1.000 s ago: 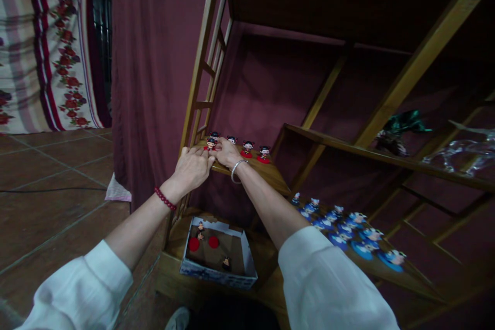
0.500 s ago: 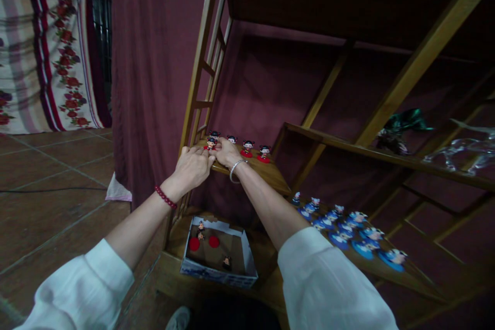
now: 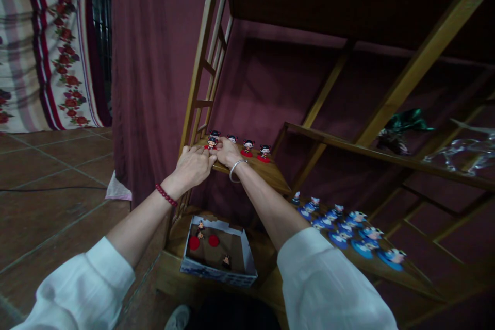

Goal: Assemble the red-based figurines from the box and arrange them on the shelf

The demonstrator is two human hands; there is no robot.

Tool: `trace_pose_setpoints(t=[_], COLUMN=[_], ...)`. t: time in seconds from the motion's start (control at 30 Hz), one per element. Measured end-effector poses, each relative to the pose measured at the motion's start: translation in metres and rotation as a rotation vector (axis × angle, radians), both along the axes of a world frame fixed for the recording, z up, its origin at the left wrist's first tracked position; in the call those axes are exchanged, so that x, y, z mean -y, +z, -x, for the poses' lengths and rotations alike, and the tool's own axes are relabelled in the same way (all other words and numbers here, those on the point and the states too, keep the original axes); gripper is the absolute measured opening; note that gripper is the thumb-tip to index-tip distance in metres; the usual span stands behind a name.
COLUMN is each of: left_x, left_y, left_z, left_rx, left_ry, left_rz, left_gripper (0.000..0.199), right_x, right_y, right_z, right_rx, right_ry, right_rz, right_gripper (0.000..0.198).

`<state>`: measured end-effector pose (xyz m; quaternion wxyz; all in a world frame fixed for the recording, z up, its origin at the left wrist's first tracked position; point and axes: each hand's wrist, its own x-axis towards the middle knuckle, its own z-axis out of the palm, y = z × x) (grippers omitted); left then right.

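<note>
A small black-haired figurine [image 3: 212,142] on a red base stands at the front left of the upper wooden shelf [image 3: 266,174]. My left hand [image 3: 192,166] has its fingers curled at the near side of that base. From the right, my right hand [image 3: 228,153] closes its thumb and fingers on the same figurine. The fingertips of both hands are partly hidden. Behind it stands another such figurine [image 3: 215,134], and to the right are a third, half covered by my right hand, and two figurines on red discs, one of them the end figurine [image 3: 264,152].
Below, a cardboard box [image 3: 247,255] holds loose figurines and red discs. Several blue-based figurines [image 3: 363,247] stand on a lower shelf at the right. A clear glass ornament [image 3: 460,152] and a green ornament [image 3: 410,121] sit farther right. A lattice side frame [image 3: 201,82] rises at the left.
Almost nothing differs. Both hands stay at the front-left figurine, with only a very slight shift.
</note>
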<state>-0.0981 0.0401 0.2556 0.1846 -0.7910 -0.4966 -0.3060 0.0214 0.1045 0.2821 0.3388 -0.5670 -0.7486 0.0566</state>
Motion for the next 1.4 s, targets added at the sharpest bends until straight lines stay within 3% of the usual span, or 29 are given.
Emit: trace_pose_setpoints(t=[0.5,0.8,1.03,1.4], left_x=[-0.001,0.006,0.011,0.02], left_y=[-0.003,0.0,0.0,-0.008], left_z=[0.001,-0.002,-0.005,-0.007], left_rx=[-0.006,0.042,0.103,0.216], left_ry=[0.011,0.037,0.059,-0.023], left_rz=[-0.019,-0.006,-0.04,-0.122], left_gripper=[0.042,0.036,0.029,0.029], right_x=[0.002,0.0,0.012,0.044], right_y=[0.0,-0.004,-0.004,-0.009], right_z=[0.0,-0.004,-0.007,-0.011], right_rx=[-0.009,-0.07,-0.059,-0.195], right_ry=[0.011,-0.01,-0.011,0.031], right_rz=[0.022,0.037,-0.005,-0.085], right_gripper=[0.029,0.04,0.038,0.031])
